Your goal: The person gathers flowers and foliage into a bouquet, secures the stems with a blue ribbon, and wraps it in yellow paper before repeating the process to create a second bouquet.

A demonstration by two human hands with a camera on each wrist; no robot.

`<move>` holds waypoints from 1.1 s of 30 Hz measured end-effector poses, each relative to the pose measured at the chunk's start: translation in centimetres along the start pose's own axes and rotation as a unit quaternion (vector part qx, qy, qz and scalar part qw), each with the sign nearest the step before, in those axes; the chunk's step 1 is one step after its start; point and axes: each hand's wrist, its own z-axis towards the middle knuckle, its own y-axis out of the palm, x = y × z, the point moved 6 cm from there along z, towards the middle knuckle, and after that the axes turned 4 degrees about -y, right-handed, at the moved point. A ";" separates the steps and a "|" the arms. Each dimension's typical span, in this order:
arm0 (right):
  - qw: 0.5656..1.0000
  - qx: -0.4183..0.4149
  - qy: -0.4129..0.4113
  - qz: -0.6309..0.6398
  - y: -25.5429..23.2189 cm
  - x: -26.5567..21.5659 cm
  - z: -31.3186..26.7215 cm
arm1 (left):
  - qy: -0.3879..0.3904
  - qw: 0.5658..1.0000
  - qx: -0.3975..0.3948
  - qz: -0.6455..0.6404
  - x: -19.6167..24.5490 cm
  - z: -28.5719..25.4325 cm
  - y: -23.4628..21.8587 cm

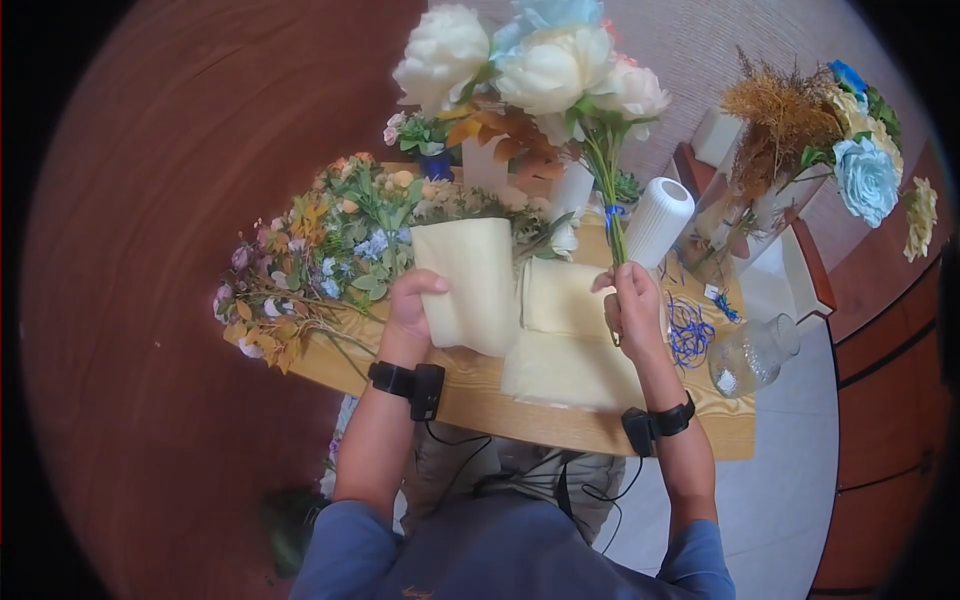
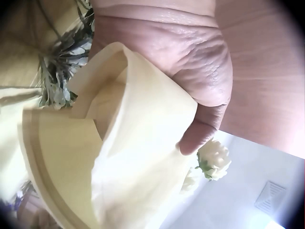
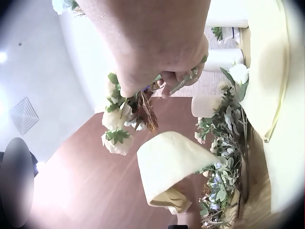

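Note:
My left hand (image 1: 410, 302) holds a folded sheet of cream wrapping paper (image 1: 466, 285), with the thumb on its near face and the fingers hidden behind. In the left wrist view the paper (image 2: 147, 138) curls over into a loose fold below the palm. My right hand (image 1: 637, 308) grips the green stems of a bouquet of large artificial peonies (image 1: 555, 72), held upright with the blooms above. A blue ribbon (image 1: 613, 211) is tied round the stems just above the fist. Another cream sheet (image 1: 575, 368), partly folded, lies on the table between the hands.
Mixed artificial flowers (image 1: 335, 235) cover the table's left side. A white ribbed vase (image 1: 660, 222) stands behind the right hand. To its right lie tangled blue ribbon (image 1: 690, 332) and a clear glass vase (image 1: 750, 358) on its side, with dried and blue flowers (image 1: 785, 110) beyond.

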 end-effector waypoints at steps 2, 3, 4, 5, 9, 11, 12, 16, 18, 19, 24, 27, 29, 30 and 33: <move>1.000 -0.007 -0.008 0.000 0.5 -0.6 -0.2 | -0.002 0.999 -0.036 -0.006 -0.8 0.0 0.9; 1.000 -0.022 -0.003 -0.007 0.8 -0.6 -0.2 | -0.001 0.997 -0.070 -0.013 -1.2 0.0 2.0; 0.999 -0.037 0.003 -0.014 1.1 -0.7 -0.3 | -0.003 0.997 -0.071 -0.012 -1.4 0.0 2.7; 0.999 -0.036 0.003 -0.014 1.3 -0.8 -0.4 | -0.015 0.995 -0.096 -0.025 -1.8 0.0 3.8; 0.998 -0.061 0.015 -0.005 2.1 -0.2 -0.7 | -0.039 0.993 -0.105 -0.047 -3.5 0.6 5.4; 0.997 -0.077 0.028 0.002 2.3 0.2 -0.8 | -0.049 0.994 -0.088 -0.032 -4.1 1.0 4.0; 0.996 -0.082 0.029 0.002 2.4 0.2 -0.9 | -0.058 0.996 -0.070 -0.018 -4.5 1.2 3.2; 0.996 -0.080 0.024 -0.043 2.6 -0.7 -0.9 | -0.079 0.995 -0.062 0.018 -4.1 1.3 1.5; 0.996 -0.082 0.017 -0.041 2.5 -1.2 -1.0 | -0.060 0.997 -0.014 0.056 -3.3 0.9 0.8; 0.996 -0.081 0.007 -0.039 2.4 -1.5 -0.9 | -0.059 0.997 -0.012 0.055 -2.9 0.7 0.8; 0.996 -0.072 0.015 -0.050 2.1 -1.9 -0.9 | -0.059 0.990 0.037 0.124 -1.7 0.3 -0.4; 0.997 -0.068 0.026 -0.038 2.1 -1.9 -1.2 | -0.072 0.987 0.064 0.131 -1.6 -0.2 -1.4; 0.998 -0.059 0.008 -0.030 2.1 -2.2 -1.1 | -0.071 0.986 0.074 0.134 -1.5 -0.6 -1.7; 0.998 -0.052 0.005 -0.034 2.2 -2.3 -1.1 | -0.068 0.984 0.079 0.142 -1.4 -0.8 -1.7; 0.997 -0.031 -0.005 -0.075 1.6 -1.9 -1.0 | -0.052 0.980 0.086 0.174 -1.2 -1.2 -1.9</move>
